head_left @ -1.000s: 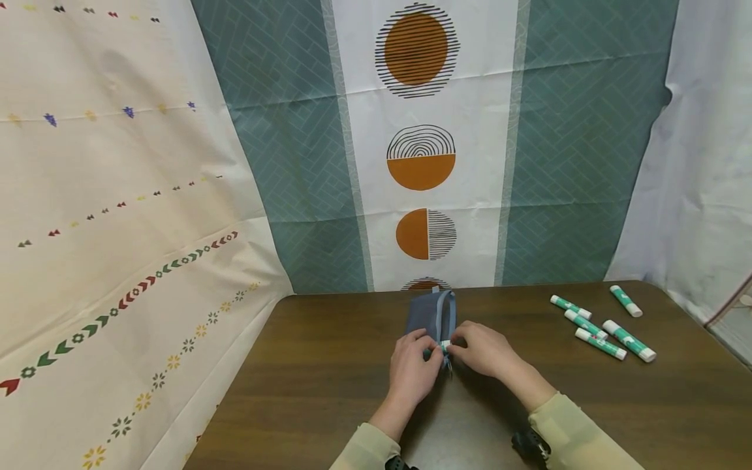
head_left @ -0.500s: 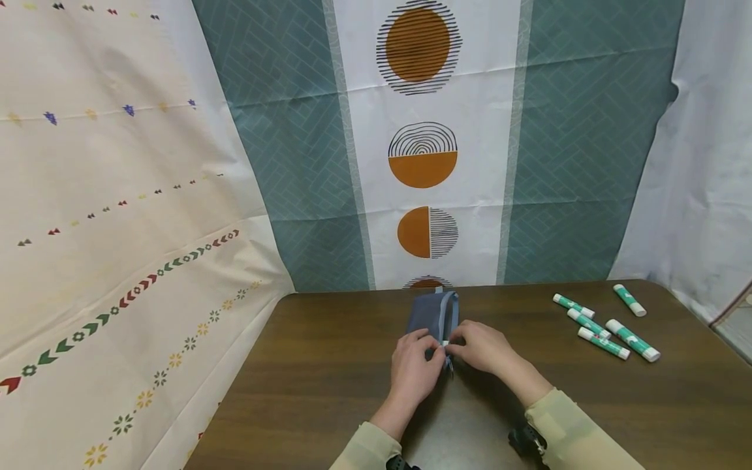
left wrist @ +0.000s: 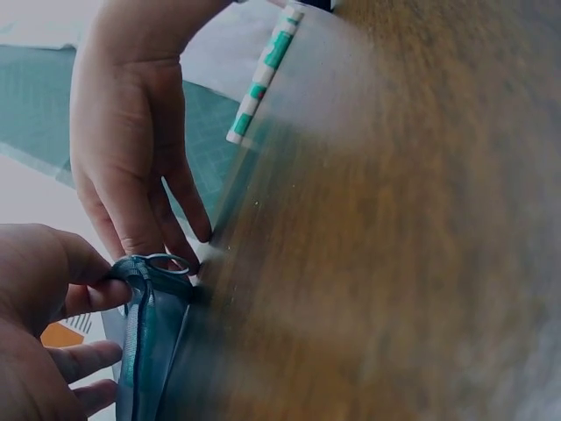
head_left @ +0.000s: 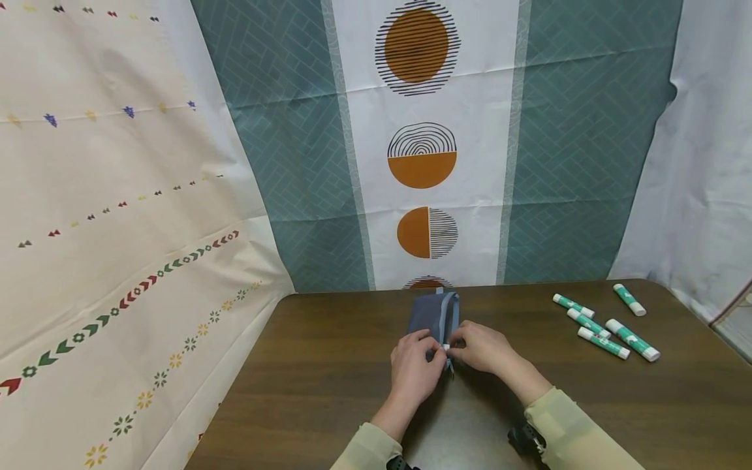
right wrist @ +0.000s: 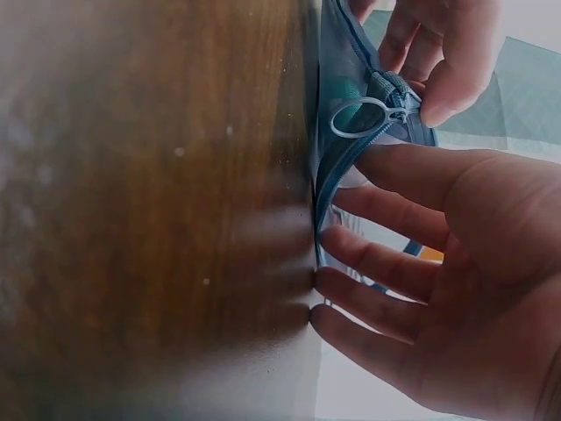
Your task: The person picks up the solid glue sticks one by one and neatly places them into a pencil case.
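A blue-grey zip pouch (head_left: 427, 312) lies on the table with its zipped side unfastened. My left hand (head_left: 416, 367) pinches the pouch's near end between thumb and finger, beside the zip. From the other side, my right hand (head_left: 484, 349) pinches the pouch's edge, its other fingers spread along the tabletop in the right wrist view. A metal ring zip pull (right wrist: 358, 117) hangs at the end between the hands. Green shows through the pouch's side in the right wrist view, and a small white end (head_left: 446, 346) shows between my fingertips. The rest of the contents is hidden.
Several green-and-white tubes (head_left: 631, 340) lie at the right of the brown wooden table (head_left: 329, 391), one (head_left: 629, 300) apart near the back edge. Patterned cloths (head_left: 294, 163) hang behind and at the left of the table.
Green on the small tube between my fingertips showed earlier; now only a white end shows, lower in the pouch opening. Both hands stay nearly in place.
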`<state>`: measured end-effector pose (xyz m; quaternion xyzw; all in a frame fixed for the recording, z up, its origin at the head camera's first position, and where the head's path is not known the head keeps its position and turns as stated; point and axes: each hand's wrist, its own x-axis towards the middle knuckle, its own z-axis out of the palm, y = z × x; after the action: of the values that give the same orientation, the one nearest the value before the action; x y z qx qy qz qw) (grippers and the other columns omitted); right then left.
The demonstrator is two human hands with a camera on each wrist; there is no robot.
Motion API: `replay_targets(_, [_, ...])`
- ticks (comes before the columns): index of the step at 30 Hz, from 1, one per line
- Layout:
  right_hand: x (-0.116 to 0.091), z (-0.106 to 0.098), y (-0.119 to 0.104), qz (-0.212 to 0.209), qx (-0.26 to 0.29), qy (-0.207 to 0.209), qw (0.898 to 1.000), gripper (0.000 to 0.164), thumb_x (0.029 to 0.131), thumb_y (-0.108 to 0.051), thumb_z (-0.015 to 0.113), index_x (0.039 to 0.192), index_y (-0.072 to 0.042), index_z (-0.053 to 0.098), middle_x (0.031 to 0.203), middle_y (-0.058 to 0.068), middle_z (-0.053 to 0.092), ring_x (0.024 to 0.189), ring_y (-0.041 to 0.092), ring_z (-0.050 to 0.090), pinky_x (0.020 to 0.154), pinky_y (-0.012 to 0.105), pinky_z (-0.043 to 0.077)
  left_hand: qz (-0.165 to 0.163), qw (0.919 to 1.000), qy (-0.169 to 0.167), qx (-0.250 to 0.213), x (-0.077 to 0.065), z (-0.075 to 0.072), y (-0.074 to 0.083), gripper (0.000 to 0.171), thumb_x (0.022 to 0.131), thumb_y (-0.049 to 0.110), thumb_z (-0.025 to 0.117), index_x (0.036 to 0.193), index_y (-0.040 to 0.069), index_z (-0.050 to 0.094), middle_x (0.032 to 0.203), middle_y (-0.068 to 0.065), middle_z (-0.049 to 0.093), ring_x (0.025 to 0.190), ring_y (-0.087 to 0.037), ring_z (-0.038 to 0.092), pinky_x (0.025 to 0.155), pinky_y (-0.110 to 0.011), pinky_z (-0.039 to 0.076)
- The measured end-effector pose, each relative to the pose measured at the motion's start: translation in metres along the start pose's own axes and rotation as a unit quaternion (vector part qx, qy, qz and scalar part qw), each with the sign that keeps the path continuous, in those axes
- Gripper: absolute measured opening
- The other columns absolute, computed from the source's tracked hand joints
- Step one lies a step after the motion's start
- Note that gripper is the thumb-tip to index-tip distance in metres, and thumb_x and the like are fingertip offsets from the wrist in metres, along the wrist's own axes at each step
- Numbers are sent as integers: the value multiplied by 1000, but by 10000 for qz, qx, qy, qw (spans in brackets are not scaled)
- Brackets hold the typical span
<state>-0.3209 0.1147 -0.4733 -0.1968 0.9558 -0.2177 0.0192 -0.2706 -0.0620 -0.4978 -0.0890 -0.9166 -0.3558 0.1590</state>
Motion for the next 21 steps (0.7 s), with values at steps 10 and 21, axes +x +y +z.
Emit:
replay_targets(10, [-2, -1, -3, 13, -35, 1, 10000, 14, 96, -30, 86, 103, -18, 85, 105, 2, 71, 88, 18, 63, 77, 45, 58, 90, 9999, -50, 34, -1, -1, 2, 16, 99, 20, 73, 84, 21, 78, 144, -11, 71, 139, -39, 59, 114, -70, 43])
replay_targets(21, [-2, 0, -4, 68, -71, -36, 9999, 16, 95, -29, 87, 106, -18, 87, 111, 6, 71, 91, 20, 63, 77, 45, 58, 176, 9998, 8, 30, -1, 0, 2, 19, 99, 21, 74, 81, 21, 77, 142, -9, 72, 137, -37, 60, 116, -68, 42])
